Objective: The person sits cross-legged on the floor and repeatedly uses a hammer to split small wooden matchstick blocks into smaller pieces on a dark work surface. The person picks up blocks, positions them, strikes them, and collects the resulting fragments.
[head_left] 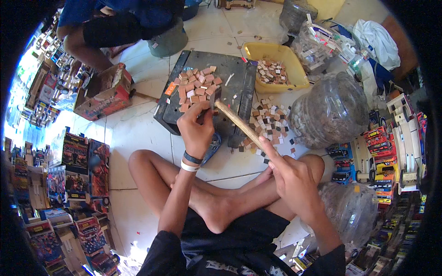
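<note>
My right hand [294, 179] is closed round the pale wooden handle [241, 123] of a hammer, index finger stretched along it. The hammer's dark head [215, 97] is hard to make out against the black surface behind it. Close by, my left hand [197, 125] is closed in a pinch at the near edge of a low black box-like stand [168, 103]. What its fingertips hold is too small to tell. Beyond that hand, a heap of small reddish-brown square tiles [199, 85] lies on the stand.
Small tiles [269, 120] are scattered on the floor beside a yellow tub [301, 82] holding more pieces. A big clear plastic jug [329, 110] stands right. Toy trucks [384, 147] are stacked on both sides. Another person's leg [85, 48] is near a red carton [103, 94], far left.
</note>
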Available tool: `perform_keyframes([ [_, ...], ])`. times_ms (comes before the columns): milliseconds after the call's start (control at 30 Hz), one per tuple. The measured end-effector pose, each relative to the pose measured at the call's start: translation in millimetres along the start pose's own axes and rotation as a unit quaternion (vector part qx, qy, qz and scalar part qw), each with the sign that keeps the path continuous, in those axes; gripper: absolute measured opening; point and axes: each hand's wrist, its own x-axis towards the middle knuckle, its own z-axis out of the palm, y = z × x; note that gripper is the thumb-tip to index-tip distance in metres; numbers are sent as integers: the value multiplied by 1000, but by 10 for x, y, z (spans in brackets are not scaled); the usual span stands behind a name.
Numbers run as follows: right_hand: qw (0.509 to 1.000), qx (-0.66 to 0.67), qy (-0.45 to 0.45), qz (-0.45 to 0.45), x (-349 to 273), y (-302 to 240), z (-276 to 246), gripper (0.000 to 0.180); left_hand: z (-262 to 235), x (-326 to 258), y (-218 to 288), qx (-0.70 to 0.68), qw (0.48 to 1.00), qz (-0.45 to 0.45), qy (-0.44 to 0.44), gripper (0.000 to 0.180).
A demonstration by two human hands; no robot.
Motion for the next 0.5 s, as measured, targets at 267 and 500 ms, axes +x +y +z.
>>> perform_keyframes([
  [267,971,193,29,139,58,254,397,61,-55,356,499,-56,995,-82,-15,17],
  [500,851,508,-8,132,278,405,1114,69,643,1098,1625,-277,948,148,54,32],
])
